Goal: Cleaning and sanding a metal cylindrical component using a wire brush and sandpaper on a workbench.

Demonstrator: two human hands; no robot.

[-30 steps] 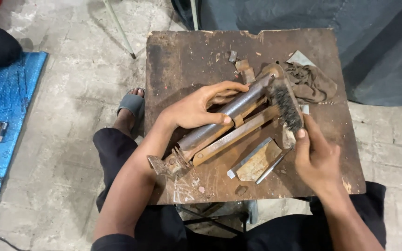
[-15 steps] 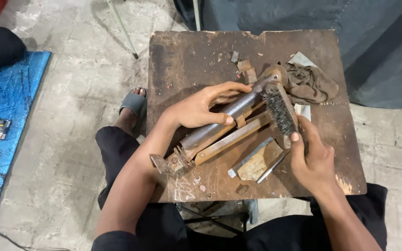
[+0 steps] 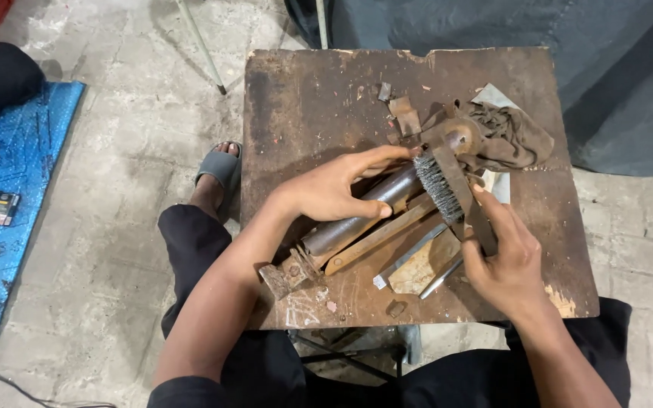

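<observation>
My left hand (image 3: 334, 189) grips a thick rusty steel shaft (image 3: 353, 224) that lies diagonally across a worn wooden table (image 3: 296, 98). Its far end carries a round flange (image 3: 459, 138). My right hand (image 3: 504, 261) holds a wire brush (image 3: 447, 185) by its handle, bristles pressed against the shaft just below the flange. A flat rusty bar (image 3: 376, 238) lies alongside the shaft, and a rusty bracket (image 3: 285, 276) sits at the shaft's near end.
A dirty brown rag (image 3: 512, 136) lies at the table's far right. A flat metal plate (image 3: 421, 268) and a thin rod (image 3: 440, 278) rest near my right hand. Small rusty scraps (image 3: 402, 113) lie further back. My sandalled foot (image 3: 217, 170) and a blue mat (image 3: 9, 196) are on the concrete floor.
The wire brush has slid up along the shaft toward the flange, with my right hand following. My left hand keeps its grip on the shaft.
</observation>
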